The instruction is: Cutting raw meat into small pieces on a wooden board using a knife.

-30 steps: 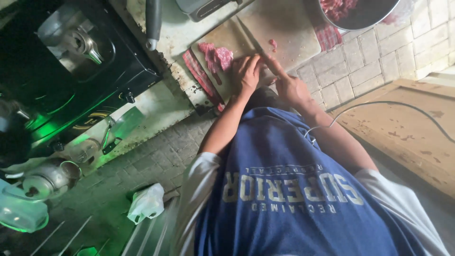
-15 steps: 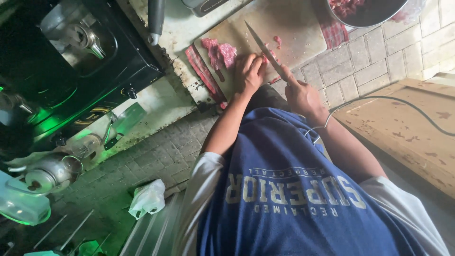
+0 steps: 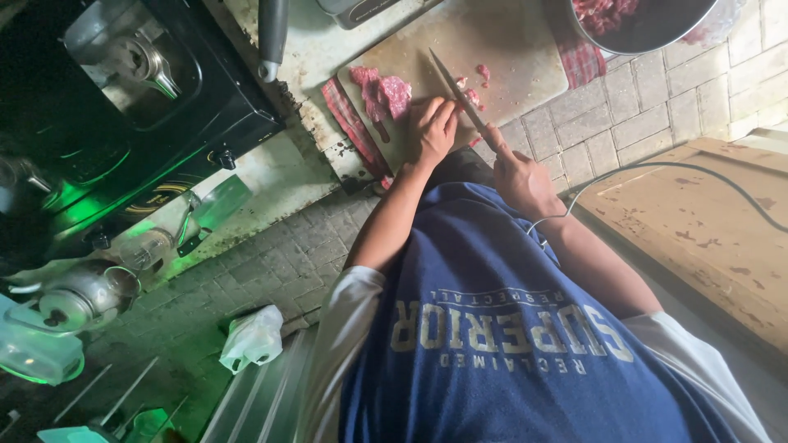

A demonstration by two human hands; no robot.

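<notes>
Pretty dim spot overall. The counter front [image 3: 624, 115] is faced in small grey tiles, same on the floor [image 3: 271, 271]. A black stove [image 3: 123, 107] sits to one side, washed in green light, and a worn wooden surface [image 3: 706, 221] sits opposite.

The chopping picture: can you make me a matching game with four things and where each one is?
Things:
1. knife
2. big piece of raw meat
3. metal bowl
4. checked cloth

Places:
A. under the cutting board, sticking out at its edges
B. in the right hand
C. at the top edge of the view, with chopped meat inside
D. on the cutting board, beside the left hand

Pairs: 1-B, 2-D, 3-C, 4-A
</notes>
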